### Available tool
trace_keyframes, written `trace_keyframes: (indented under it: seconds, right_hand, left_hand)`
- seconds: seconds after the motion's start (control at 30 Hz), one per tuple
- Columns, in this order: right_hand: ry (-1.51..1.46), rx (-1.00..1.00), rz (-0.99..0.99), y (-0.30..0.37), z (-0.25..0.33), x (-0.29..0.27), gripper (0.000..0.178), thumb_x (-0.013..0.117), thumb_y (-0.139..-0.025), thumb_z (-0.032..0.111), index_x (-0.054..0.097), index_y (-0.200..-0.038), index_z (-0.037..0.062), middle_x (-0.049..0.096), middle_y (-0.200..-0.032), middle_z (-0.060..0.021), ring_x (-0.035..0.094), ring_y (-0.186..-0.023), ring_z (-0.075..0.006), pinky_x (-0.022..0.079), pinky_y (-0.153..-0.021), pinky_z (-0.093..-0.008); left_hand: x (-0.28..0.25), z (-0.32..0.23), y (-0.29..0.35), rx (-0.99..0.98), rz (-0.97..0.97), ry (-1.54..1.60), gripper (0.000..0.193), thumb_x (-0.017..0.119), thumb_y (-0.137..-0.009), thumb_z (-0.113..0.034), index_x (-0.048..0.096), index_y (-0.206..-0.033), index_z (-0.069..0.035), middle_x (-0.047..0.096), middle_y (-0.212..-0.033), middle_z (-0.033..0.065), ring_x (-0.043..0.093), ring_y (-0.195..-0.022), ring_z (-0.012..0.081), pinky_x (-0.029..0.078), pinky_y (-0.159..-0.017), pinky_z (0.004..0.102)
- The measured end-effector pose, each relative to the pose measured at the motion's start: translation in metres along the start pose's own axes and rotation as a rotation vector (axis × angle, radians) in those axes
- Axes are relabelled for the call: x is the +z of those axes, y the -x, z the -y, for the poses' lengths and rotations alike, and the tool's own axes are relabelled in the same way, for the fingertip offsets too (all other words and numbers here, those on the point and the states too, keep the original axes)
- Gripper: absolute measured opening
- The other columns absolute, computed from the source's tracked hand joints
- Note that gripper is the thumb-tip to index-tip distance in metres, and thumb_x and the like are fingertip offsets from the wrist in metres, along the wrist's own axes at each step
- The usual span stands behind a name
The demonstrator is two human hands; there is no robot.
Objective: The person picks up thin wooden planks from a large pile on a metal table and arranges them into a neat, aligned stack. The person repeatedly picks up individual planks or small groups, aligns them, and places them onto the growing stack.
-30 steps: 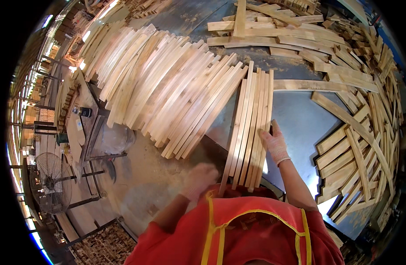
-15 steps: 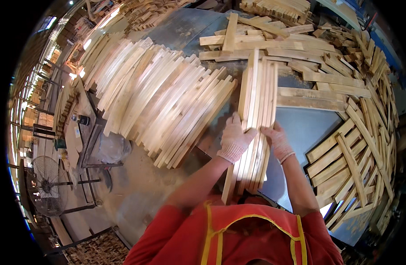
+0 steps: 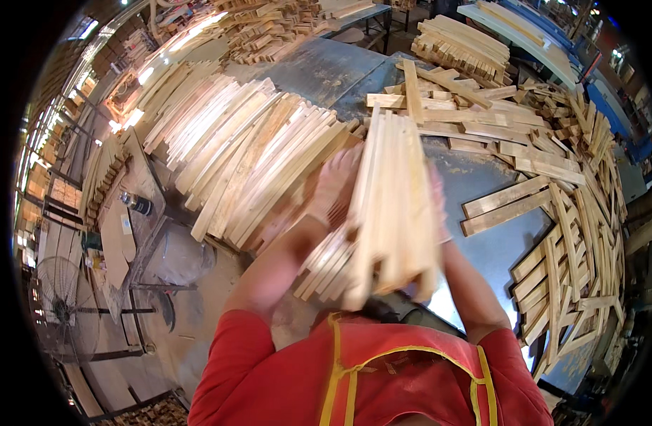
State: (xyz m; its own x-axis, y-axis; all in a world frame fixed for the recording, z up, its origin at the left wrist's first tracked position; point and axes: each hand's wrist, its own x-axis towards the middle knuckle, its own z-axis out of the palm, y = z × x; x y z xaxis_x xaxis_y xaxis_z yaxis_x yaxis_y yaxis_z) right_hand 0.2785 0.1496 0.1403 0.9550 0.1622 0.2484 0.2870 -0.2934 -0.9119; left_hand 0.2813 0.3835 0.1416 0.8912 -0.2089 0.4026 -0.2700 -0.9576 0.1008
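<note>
A bundle of pale wooden strips (image 3: pixel 388 206) is raised in front of me, its near ends tilted up and blurred by motion. My right hand (image 3: pixel 437 202) grips the bundle's right side, with most of its fingers hidden behind the wood. To the left of the bundle is my left hand (image 3: pixel 334 177), smeared by motion and next to the right end of a long row of wooden strips (image 3: pixel 251 153). I cannot tell how its fingers are set or whether they touch the strips. More strip ends (image 3: pixel 327 266) show below my left forearm.
Loose wooden boards (image 3: pixel 507 199) and a jumbled heap of strips (image 3: pixel 571 284) lie on the metal table (image 3: pixel 475 245) at right. A stacked pile (image 3: pixel 461 46) stands farther back. At left are a side bench (image 3: pixel 145 167) with a dark can (image 3: pixel 136 203) and a fan (image 3: pixel 60 305).
The bundle has been lifted toward me and slightly left. My left hand has left the bundle and moved up and left to the row of strips. My right hand stays on the bundle.
</note>
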Motion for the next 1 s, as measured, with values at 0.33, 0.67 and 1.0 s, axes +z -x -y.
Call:
trace_keyframes:
  seconds: [0.33,0.67,1.0]
  right_hand:
    - [0.467,0.156,0.243,0.061,-0.028,0.119,0.038,0.069,-0.082,0.012,0.055,-0.114,-0.0016,0.068,-0.111,-0.0222,0.069,-0.103,-0.0369,0.056,-0.086,-0.0464]
    - [-0.124,0.379,0.445,0.025,-0.026,0.183,0.050,0.068,-0.095,0.035,0.053,-0.129,0.0021,0.070,-0.120,-0.0299,0.067,-0.119,-0.0426,0.052,-0.102,-0.0451]
    - [0.381,0.379,-0.447,0.095,-0.088,-0.175,0.060,0.072,-0.091,0.036,0.061,-0.143,0.0085,0.070,-0.126,-0.0263,0.065,-0.119,-0.0462,0.054,-0.101,-0.0502]
  left_hand:
    - [-0.014,0.125,0.085,0.145,0.759,-0.508,0.063,0.047,-0.106,-0.023,0.035,-0.167,-0.013,0.041,-0.168,0.0054,0.036,-0.155,0.0273,0.025,-0.129,0.0483]
    - [-0.046,0.036,0.049,0.092,-0.024,0.153,0.060,0.068,-0.094,-0.027,0.054,-0.148,-0.007,0.056,-0.145,0.0132,0.051,-0.138,0.0349,0.041,-0.115,0.0505]
    - [0.065,-0.111,0.017,0.288,0.373,0.069,0.082,0.073,-0.091,-0.046,0.046,-0.159,-0.008,0.049,-0.158,0.0122,0.040,-0.149,0.0332,0.034,-0.122,0.0507]
